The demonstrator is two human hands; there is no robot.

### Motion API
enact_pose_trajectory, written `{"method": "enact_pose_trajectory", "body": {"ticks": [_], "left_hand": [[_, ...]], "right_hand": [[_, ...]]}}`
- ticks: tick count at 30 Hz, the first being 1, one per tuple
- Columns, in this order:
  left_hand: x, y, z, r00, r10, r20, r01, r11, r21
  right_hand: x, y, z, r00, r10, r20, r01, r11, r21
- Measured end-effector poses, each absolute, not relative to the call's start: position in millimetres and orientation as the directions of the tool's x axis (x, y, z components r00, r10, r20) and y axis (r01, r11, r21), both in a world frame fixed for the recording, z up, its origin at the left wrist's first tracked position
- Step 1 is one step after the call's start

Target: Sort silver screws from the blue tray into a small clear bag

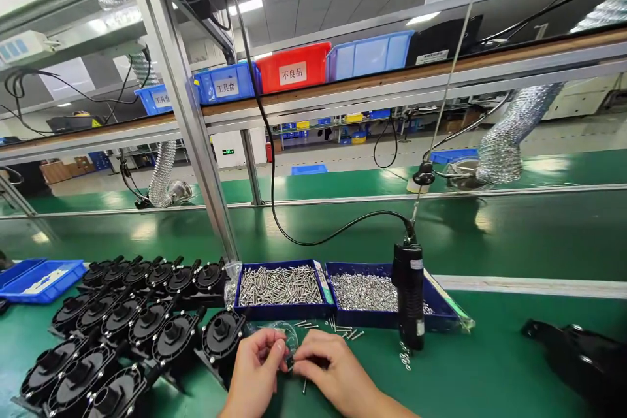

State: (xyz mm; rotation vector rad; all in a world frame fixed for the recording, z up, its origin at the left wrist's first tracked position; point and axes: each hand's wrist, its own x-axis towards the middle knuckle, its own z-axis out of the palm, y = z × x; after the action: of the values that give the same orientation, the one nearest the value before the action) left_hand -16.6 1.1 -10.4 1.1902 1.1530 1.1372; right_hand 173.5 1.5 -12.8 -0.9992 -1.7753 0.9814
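Observation:
My left hand (262, 362) and my right hand (333, 366) meet low in the middle, both with thumb and fingers pinched together. A small dark bit shows between their fingertips, too hidden to name. Just behind the fingers is a clear, rounded plastic piece (290, 334); whether either hand grips it I cannot tell. Beneath my right fingers a single screw (304, 386) points downward. Left of my left hand sits a black round housing (221, 333) with a central spout. Loose screws (343, 328) lie behind my right hand, in front of the bins.
Blue bins hold screws (279, 287) and small nuts or washers (365, 292). A black electric screwdriver (409, 294) hangs at right, above small metal rings (405, 358). Several black housings (122, 317) fill the left. A dark object (578, 353) stands at far right; a metal post (183, 111) rises behind.

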Motion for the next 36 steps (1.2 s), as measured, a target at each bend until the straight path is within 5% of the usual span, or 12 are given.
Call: {"method": "enact_pose_trajectory", "body": {"ticks": [6,13,25,31,36], "left_hand": [[-14,-2,-1,0.056,0.994,-0.098,-0.029,0.099,0.995],[-15,-3,0,0.065,0.996,-0.063,-0.039,0.066,0.997],[-10,-9,-10,-0.009,0.999,0.046,0.032,-0.046,0.998],[-15,-11,1,0.093,0.956,0.28,0.271,-0.295,0.916],[-17,-9,3,0.117,0.96,0.255,0.258,-0.278,0.925]], "right_hand": [[164,-1,-13,-0.162,0.977,0.136,-0.032,0.133,-0.991],[167,-1,-5,-0.13,0.965,0.227,0.038,0.233,-0.972],[163,-4,-4,-0.132,0.981,0.142,0.145,0.161,-0.976],[163,-6,-1,-0.18,0.98,0.081,0.065,0.094,-0.993],[162,-3,-5,-0.256,0.966,0.025,-0.067,0.009,-0.998]]}}
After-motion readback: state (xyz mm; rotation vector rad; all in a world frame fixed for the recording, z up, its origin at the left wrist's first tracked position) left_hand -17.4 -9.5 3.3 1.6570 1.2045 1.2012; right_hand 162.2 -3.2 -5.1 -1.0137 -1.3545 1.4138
